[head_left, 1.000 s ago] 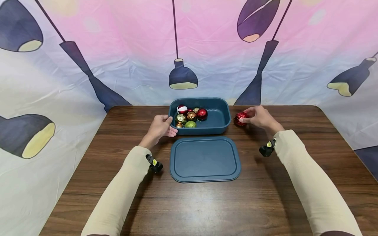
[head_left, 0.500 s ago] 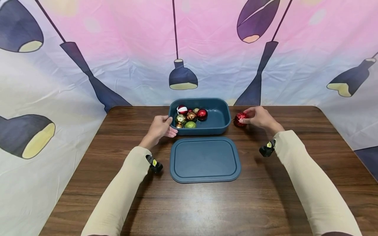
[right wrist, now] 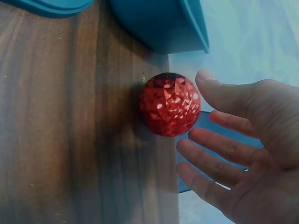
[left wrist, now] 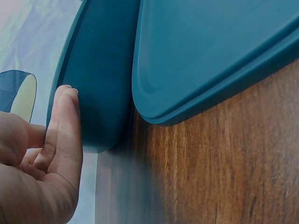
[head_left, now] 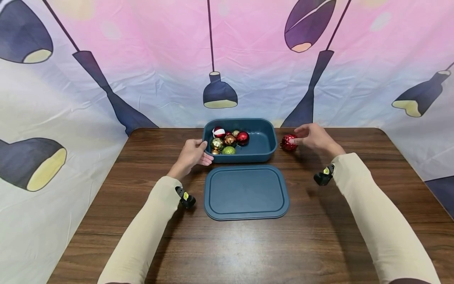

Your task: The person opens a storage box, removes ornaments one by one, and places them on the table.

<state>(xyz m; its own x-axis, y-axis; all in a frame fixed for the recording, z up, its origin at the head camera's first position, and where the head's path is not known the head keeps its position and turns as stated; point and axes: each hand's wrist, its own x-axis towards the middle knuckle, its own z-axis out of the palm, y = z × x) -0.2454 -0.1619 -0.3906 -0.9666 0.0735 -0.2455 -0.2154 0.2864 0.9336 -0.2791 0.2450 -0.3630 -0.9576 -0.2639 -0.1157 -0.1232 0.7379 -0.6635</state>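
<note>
A dark teal tub point(head_left: 264, 152) at the table's far middle holds several shiny baubles point(head_left: 228, 141) in red, gold and green. My left hand point(head_left: 193, 152) rests against the tub's left end; in the left wrist view its straight fingers point(left wrist: 65, 121) lie flat on the tub wall point(left wrist: 100, 84). A glittery red bauble point(head_left: 289, 142) sits on the table just right of the tub. My right hand point(head_left: 312, 136) hovers beside it. In the right wrist view the spread fingers point(right wrist: 219, 154) stand off the red bauble point(right wrist: 170, 103), with the thumb close to its top.
The tub's flat teal lid point(head_left: 246, 191) lies on the wooden table point(head_left: 319, 236) right in front of the tub, its edge close against the tub wall in the left wrist view. A printed cloth backdrop point(head_left: 142, 79) hangs behind and to both sides of the table.
My right hand has opened off the red bauble and drawn slightly up and back, leaving the bauble on the table. The left hand and tub have stayed still.
</note>
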